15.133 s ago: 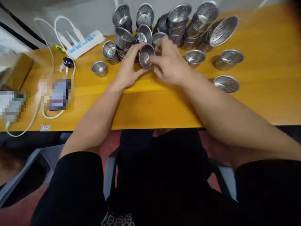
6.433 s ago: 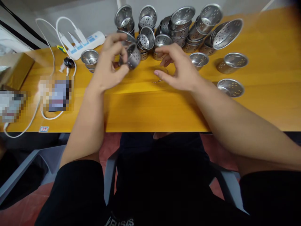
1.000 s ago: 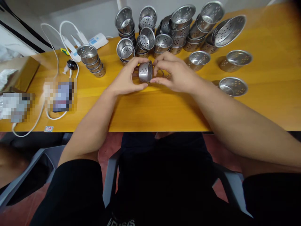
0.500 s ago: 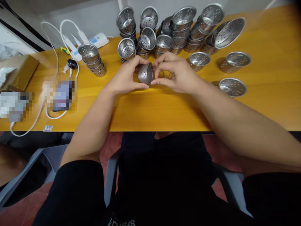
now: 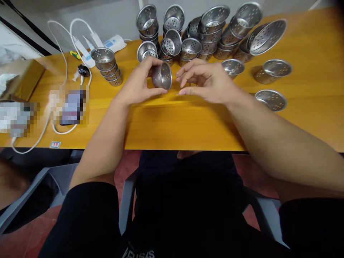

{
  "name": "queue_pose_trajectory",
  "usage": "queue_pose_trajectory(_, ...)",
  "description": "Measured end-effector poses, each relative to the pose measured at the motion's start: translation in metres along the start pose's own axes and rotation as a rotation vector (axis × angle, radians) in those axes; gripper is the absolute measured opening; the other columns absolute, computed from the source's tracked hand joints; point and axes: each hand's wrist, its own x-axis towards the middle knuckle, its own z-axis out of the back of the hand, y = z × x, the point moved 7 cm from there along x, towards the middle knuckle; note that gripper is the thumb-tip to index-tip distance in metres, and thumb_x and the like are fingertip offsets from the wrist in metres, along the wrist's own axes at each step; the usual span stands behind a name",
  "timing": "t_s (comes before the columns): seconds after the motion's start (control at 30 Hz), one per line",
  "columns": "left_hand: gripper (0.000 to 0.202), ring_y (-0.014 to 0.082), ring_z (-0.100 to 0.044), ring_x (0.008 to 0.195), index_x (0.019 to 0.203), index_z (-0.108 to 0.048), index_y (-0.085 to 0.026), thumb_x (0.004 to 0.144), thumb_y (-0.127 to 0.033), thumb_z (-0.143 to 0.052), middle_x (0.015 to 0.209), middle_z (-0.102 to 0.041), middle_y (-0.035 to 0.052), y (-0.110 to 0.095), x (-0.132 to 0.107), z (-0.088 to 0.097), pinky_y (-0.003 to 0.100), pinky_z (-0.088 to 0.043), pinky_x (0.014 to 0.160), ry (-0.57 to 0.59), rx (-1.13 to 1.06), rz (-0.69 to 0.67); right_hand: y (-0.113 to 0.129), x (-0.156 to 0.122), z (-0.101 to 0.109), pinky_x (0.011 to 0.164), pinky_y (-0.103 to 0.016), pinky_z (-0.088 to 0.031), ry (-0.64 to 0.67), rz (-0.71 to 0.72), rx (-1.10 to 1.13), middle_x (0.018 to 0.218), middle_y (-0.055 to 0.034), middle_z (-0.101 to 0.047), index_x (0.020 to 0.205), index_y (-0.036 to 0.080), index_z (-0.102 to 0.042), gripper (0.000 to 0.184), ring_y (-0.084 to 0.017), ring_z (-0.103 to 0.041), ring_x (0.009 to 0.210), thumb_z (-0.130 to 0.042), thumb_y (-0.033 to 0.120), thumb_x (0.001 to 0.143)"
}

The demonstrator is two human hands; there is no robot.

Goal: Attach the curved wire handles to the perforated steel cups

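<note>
The metal cup pinched by the left hand may be dropped if bumped from three o'clock by the right hand, its grip unclear.

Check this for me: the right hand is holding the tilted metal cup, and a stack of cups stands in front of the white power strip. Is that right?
Not quite: the left hand is holding the tilted metal cup, while the right hand is apart from it, as the head view shows. A stack of cups does stand in front of the white power strip.
</note>
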Motion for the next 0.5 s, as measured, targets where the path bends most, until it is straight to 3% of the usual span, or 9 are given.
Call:
queue_pose_trajectory(0.07, 0.092, 0.0386, -0.076, 0.148, 0.161, -0.069, -0.045, 0.084, -0.081, -0.105, 0.168, -0.08, 0.0033, 0.003, 0.002, 0.011, 0.067, -0.07, 0.131, -0.121, 0.021, -0.043, -0.004, 0.001, 0.005, 0.131, -0.081, -0.057, -0.043, -0.009, -0.076, 0.143, -0.0035, -0.088, 0.093, 0.052, -0.09, 0.048, -0.052, -0.069, 0.149, -0.104, 0.096, 0.081)
queue_pose_trajectory(0.17, 0.08, 0.0275, -0.072, 0.158, 0.172, -0.058, -0.053, 0.107, -0.094, -0.082, 0.176, -0.075, -0.0101, 0.013, 0.002, 0.041, 0.055, -0.068, 0.134, -0.459, 0.097, -0.188, -0.015, 0.003, 0.013, 0.132, -0.084, -0.051, -0.071, -0.038, -0.147, 0.131, -0.0006, -0.09, 0.092, 0.06, -0.089, 0.039, -0.055, -0.062, 0.155, -0.102, 0.095, 0.081)
queue_pose_trajectory(0.23, 0.075, 0.0171, -0.076, 0.148, 0.169, -0.062, -0.043, 0.118, -0.098, -0.062, 0.166, -0.079, -0.0141, 0.023, -0.006, 0.068, 0.045, -0.07, 0.126, -0.748, 0.208, -0.286, -0.024, 0.003, 0.017, 0.131, -0.087, -0.047, -0.056, -0.065, -0.162, 0.121, -0.0024, -0.09, 0.089, 0.061, -0.089, 0.037, -0.057, -0.063, 0.15, -0.103, 0.094, 0.079)
queue_pose_trajectory(0.3, 0.063, 0.0095, -0.079, 0.139, 0.158, -0.07, -0.037, 0.118, -0.085, -0.071, 0.152, -0.083, -0.0184, 0.035, -0.019, 0.094, 0.036, -0.07, 0.121, -0.972, 0.305, -0.365, -0.032, 0.004, 0.021, 0.13, -0.089, -0.044, -0.042, -0.089, -0.175, 0.115, -0.0048, -0.09, 0.088, 0.06, -0.09, 0.036, -0.058, -0.064, 0.145, -0.104, 0.092, 0.078)
queue_pose_trajectory(0.33, 0.052, 0.0063, -0.08, 0.136, 0.153, -0.072, -0.036, 0.114, -0.069, -0.08, 0.146, -0.083, -0.021, 0.04, -0.028, 0.108, 0.031, -0.069, 0.119, -1.074, 0.342, -0.386, -0.035, 0.003, 0.022, 0.131, -0.09, -0.043, -0.038, -0.097, -0.184, 0.114, -0.0055, -0.089, 0.088, 0.06, -0.091, 0.036, -0.059, -0.064, 0.144, -0.104, 0.091, 0.078)
queue_pose_trajectory(0.4, 0.049, 0.0034, -0.076, 0.134, 0.151, -0.068, -0.034, 0.106, -0.042, -0.085, 0.142, -0.081, -0.0213, 0.048, -0.036, 0.129, 0.024, -0.067, 0.123, -1.061, 0.45, -0.362, -0.04, 0.003, 0.023, 0.132, -0.091, -0.042, -0.037, -0.101, -0.2, 0.115, -0.0056, -0.09, 0.09, 0.059, -0.092, 0.036, -0.059, -0.065, 0.144, -0.105, 0.091, 0.08)
queue_pose_trajectory(0.5, 0.064, 0.0095, -0.055, 0.171, 0.156, -0.053, -0.031, 0.108, -0.043, -0.093, 0.145, -0.077, -0.0145, 0.053, -0.027, 0.134, 0.028, -0.048, 0.156, -0.675, 0.57, -0.223, -0.045, 0.003, 0.022, 0.134, -0.089, -0.043, -0.029, -0.103, -0.221, 0.119, -0.004, -0.091, 0.092, 0.057, -0.092, 0.04, -0.058, -0.065, 0.144, -0.105, 0.093, 0.08)
